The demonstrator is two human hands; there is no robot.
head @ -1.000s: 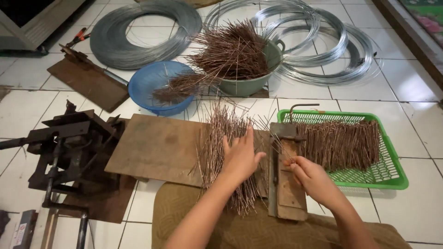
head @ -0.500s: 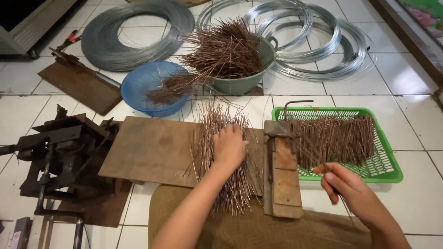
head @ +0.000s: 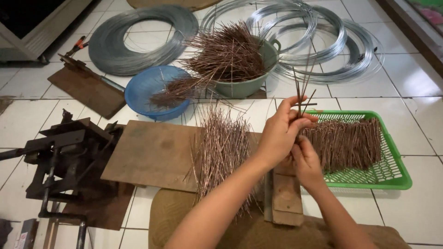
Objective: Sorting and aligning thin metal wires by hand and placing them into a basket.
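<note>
Wires, a few thin brown rods, stand nearly upright in the middle of the view, pinched between the thumb and curled fingers of the left hand, which is raised above the front edge of the wooden jig. Their tips fan slightly apart above the fingers. The right hand sits just below and behind the left, fingers bent in toward the lower ends of the same rods; whether it actually grips them cannot be told, since the left hand covers the contact. Both forearms come up from the bottom edge over a brown cloth. Just right of the hands a green basket holds a neat row of bent brown wires, lying side by side. Left of the hands a loose pile of straight rods is spread over a flat board. Farther left stands a dark metal press on the tiled floor. Beyond the board, a blue bowl carries a small bundle of rods, and a grey-green basin beside it is heaped with many more, bristling outward. Behind them lie coils of grey wire and shinier coils to the right.
</note>
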